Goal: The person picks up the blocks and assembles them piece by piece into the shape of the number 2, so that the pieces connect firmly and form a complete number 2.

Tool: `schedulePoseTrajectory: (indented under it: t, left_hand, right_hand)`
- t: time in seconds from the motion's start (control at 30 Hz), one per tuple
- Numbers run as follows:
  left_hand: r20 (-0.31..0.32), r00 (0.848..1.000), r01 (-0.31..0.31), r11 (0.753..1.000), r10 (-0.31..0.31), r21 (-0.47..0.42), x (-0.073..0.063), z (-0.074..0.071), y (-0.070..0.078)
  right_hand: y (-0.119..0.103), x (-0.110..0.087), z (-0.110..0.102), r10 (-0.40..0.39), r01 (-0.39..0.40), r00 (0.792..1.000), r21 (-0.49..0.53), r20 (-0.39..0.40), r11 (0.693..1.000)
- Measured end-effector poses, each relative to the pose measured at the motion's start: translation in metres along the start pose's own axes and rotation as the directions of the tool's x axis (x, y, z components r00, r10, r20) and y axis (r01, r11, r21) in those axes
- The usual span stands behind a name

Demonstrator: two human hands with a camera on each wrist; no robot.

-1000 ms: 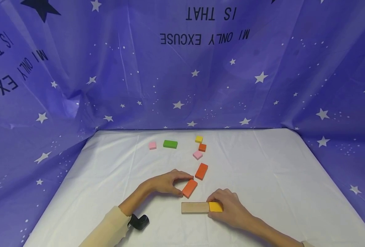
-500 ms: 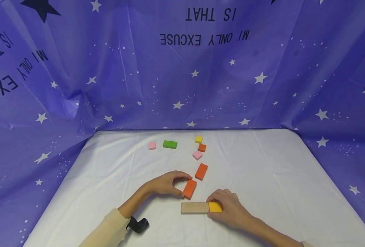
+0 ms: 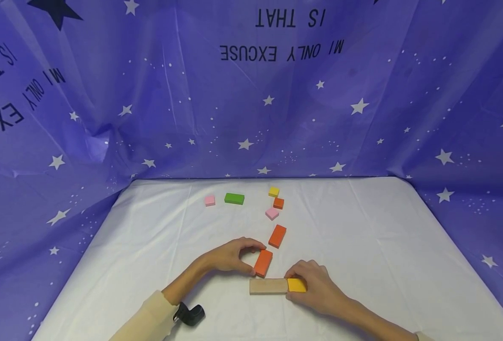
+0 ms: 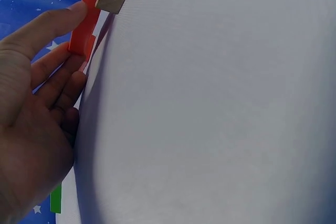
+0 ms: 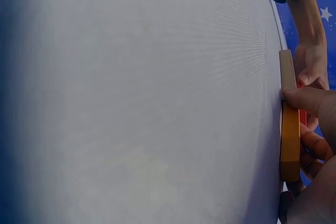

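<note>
My left hand [image 3: 232, 256] pinches an orange-red rectangular block [image 3: 263, 263] by its two ends, thumb at the near end and fingertips at the far end. In the left wrist view the same red block [image 4: 84, 22] stands between thumb and fingers. Just in front of it lies a plain wooden block [image 3: 269, 286], set end to end with a yellow block [image 3: 296, 285]. My right hand [image 3: 318, 287] grips that yellow block, thumb on the near side and fingers on the far side. The right wrist view shows the yellow block [image 5: 290, 140] under my thumb; its right end is partly hidden in the head view.
A second orange-red block [image 3: 277, 236] lies just beyond the left fingertips. Farther back are a pink block [image 3: 272, 214], a small orange block [image 3: 278, 203], a small yellow block [image 3: 274, 192], a green block [image 3: 234, 199] and another pink one. A purple star-printed curtain [image 3: 217, 118] surrounds the white table [image 3: 362, 246].
My left hand has shifted the orange-red block slightly right and toward the wooden block, turning it a little more upright in the head view. The right hand and its yellow block have stayed put.
</note>
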State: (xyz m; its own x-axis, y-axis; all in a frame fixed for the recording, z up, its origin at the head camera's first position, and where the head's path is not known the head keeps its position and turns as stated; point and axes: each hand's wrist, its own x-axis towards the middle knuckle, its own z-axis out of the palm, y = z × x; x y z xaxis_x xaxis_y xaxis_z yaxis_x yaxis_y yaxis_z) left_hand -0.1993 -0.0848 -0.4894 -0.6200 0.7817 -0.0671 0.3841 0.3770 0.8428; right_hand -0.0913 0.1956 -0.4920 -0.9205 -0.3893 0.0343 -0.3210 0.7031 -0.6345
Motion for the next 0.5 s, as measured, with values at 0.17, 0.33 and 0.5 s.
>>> schedulePoseTrajectory:
  t: [0.17, 0.33, 0.5]
  left_hand:
    - [-0.002, 1.0, 0.007, 1.0, -0.007, 0.009, -0.0004, 0.0012, 0.0016]
    - [0.001, 0.999, 0.033, 0.999, -0.033, 0.04, -0.0011, 0.0019, 0.0039]
    - [-0.001, 0.999, 0.054, 0.997, -0.054, 0.056, -0.0019, 0.0019, 0.0056]
  right_hand:
    - [0.0005, 0.0001, 0.0003, -0.003, 0.003, 1.0, -0.001, -0.002, 1.0]
    - [0.0004, -0.0003, 0.0003, -0.009, 0.009, 1.0, -0.003, -0.006, 1.0]
    - [0.0006, 0.0003, 0.0005, -0.006, 0.006, 1.0, -0.002, -0.005, 1.0]
